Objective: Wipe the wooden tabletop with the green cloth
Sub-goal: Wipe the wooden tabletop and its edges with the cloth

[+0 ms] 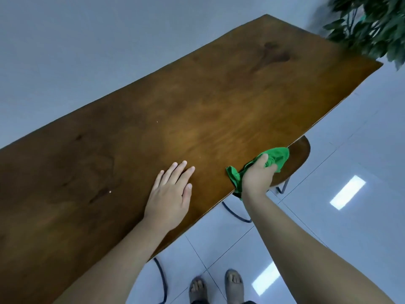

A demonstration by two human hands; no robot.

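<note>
Here the right hand (257, 176) clutches the green cloth (276, 156) at the tabletop (175, 102) edge

Indoor room, likely an office or similar tidy interior; glossy pale floor tiles (341, 137) reflect rectangular ceiling lights; a plain pale wall (87, 51) backs a long wooden table (197, 102); a stool (300, 159) sits under its edge; a leafy plant (372, 25) stands at the far end.

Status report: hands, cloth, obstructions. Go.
Left hand flat on tabletop. Right hand gripping cloth at near edge. Nothing on top.
</note>
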